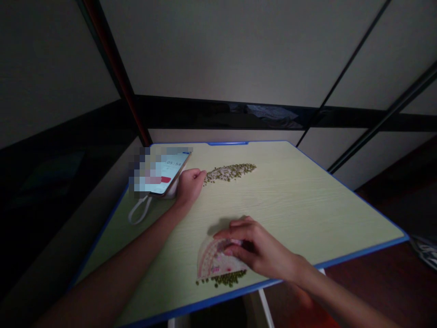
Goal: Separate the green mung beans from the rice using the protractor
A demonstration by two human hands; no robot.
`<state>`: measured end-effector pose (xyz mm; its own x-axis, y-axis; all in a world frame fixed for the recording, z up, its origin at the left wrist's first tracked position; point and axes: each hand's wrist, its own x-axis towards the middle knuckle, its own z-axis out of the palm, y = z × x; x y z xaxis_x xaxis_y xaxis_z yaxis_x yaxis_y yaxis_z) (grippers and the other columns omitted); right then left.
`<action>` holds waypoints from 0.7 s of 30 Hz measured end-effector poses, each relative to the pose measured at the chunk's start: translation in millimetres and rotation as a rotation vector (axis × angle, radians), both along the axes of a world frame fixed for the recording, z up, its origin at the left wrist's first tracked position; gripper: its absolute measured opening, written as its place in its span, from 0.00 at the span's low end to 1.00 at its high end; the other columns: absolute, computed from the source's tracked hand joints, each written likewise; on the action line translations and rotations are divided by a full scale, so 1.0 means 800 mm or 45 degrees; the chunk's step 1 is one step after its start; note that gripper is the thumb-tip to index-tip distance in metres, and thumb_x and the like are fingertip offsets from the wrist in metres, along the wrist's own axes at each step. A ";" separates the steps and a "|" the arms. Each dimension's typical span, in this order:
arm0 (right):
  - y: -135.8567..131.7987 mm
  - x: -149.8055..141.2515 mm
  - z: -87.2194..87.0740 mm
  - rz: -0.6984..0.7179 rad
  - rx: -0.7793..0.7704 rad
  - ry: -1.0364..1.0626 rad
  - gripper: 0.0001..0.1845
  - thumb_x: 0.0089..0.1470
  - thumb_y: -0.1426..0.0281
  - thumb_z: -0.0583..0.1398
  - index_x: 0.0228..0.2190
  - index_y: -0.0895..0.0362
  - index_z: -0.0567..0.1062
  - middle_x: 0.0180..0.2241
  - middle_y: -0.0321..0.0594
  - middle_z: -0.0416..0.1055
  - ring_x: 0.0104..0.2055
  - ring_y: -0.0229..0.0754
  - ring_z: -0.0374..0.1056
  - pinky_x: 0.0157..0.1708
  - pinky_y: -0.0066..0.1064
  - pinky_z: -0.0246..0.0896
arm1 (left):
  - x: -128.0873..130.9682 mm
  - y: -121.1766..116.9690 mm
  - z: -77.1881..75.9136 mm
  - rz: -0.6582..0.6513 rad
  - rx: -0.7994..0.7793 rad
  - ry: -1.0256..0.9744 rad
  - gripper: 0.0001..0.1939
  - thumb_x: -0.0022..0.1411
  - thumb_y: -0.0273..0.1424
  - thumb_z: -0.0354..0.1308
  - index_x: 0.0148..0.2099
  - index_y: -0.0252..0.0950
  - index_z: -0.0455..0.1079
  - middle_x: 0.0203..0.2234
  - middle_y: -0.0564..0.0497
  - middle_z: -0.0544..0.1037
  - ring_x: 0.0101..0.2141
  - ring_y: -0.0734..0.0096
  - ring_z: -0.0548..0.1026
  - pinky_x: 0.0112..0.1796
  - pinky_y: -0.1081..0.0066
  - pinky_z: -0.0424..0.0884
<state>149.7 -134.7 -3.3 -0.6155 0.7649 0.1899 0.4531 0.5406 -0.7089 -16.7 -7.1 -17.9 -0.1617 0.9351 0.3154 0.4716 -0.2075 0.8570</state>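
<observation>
My right hand (261, 248) grips a clear, pink-printed protractor (212, 258) between thumb and fingers, low over the front of the table (300, 205). Along the protractor's straight edge lies a small heap of green mung beans (230, 278), close to the table's front edge. Farther back, my left hand (191, 184) rests as a closed fist; whatever it may hold is hidden. Just right of that fist stretches a long pile of mung beans mixed with pale grains (232, 172), too small to name for certain.
A lit phone (172, 166) leans on a white support at the table's left, with a white loop strap (139, 212) beside it. A blue rim (368, 253) borders the table. Cabinet panels (232, 54) stand behind. Below the front edge an open drawer (262, 305) shows.
</observation>
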 end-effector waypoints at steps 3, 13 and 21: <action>-0.002 0.001 0.000 0.025 -0.010 0.023 0.14 0.52 0.71 0.56 0.42 0.54 0.74 0.33 0.39 0.73 0.37 0.40 0.65 0.43 0.33 0.54 | 0.000 0.001 -0.001 0.000 0.006 -0.001 0.18 0.48 0.32 0.50 0.12 0.38 0.47 0.10 0.60 0.49 0.16 0.79 0.50 0.19 0.74 0.47; -0.008 -0.001 -0.002 0.022 -0.032 0.048 0.14 0.51 0.71 0.57 0.41 0.54 0.74 0.36 0.39 0.75 0.42 0.41 0.65 0.44 0.33 0.53 | 0.000 0.001 0.000 0.006 0.008 -0.008 0.18 0.47 0.32 0.51 0.12 0.37 0.47 0.10 0.60 0.49 0.16 0.79 0.51 0.20 0.74 0.47; -0.011 -0.001 0.000 0.044 -0.037 0.050 0.13 0.51 0.72 0.58 0.40 0.55 0.75 0.34 0.38 0.75 0.40 0.40 0.65 0.43 0.33 0.53 | 0.001 -0.001 0.002 -0.006 -0.003 -0.010 0.18 0.47 0.32 0.50 0.12 0.37 0.48 0.10 0.60 0.49 0.16 0.79 0.51 0.19 0.74 0.47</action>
